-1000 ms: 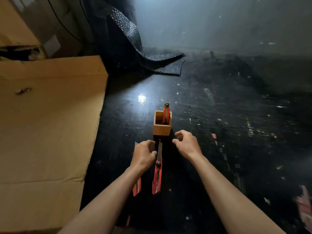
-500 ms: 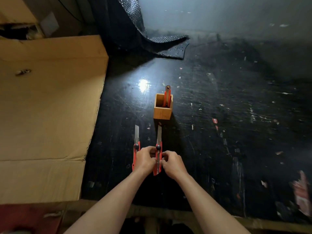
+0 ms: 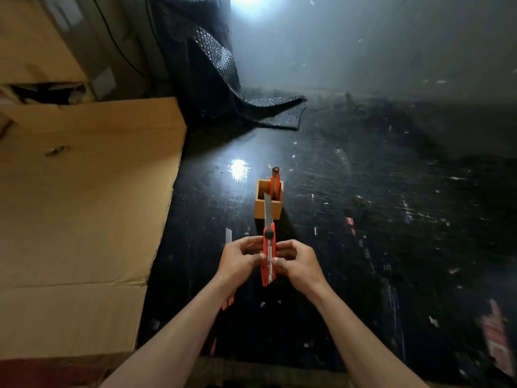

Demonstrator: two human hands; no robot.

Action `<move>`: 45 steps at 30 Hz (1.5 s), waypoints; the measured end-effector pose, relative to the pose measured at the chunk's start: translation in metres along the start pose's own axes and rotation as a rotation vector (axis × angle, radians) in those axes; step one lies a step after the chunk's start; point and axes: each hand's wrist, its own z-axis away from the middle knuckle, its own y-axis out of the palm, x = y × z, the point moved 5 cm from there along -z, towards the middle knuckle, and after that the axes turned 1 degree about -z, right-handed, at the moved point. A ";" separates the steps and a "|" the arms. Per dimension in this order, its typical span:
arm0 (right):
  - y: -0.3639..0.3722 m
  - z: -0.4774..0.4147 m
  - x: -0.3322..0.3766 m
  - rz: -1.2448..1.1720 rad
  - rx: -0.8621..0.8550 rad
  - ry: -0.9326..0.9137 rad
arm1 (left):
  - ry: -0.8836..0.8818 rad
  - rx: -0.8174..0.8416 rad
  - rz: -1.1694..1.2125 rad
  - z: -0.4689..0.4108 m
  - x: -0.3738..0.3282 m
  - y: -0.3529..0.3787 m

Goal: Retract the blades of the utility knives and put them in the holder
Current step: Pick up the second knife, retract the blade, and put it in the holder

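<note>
utility knife (image 3: 268, 261) – held above the table, before the holder (image 3: 268, 208) | left hand (image 3: 240, 260), right hand (image 3: 298, 261) pinch its red handle | blade out – light, stiff, sharp; grip handle only

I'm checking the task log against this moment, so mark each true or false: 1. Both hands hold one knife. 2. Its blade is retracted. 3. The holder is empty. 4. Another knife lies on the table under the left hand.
1. True: the left hand and right hand grip the held knife.
2. False: its blade is out.
3. False: the holder has a stored knife.
4. True: the second knife lies there, blade out.
</note>
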 end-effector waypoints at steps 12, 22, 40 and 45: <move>-0.036 -0.012 0.152 -0.110 -0.028 -0.372 | 0.188 0.085 0.203 -0.011 -0.158 -0.010; -0.053 -0.008 0.260 0.274 -0.278 -0.687 | 0.385 0.064 0.163 -0.002 -0.244 -0.015; -0.065 -0.011 0.276 0.427 -0.245 -0.726 | 0.394 0.106 0.236 -0.018 -0.275 -0.015; -0.061 -0.008 0.264 0.378 -0.230 -0.682 | 0.411 0.103 0.244 -0.026 -0.288 -0.022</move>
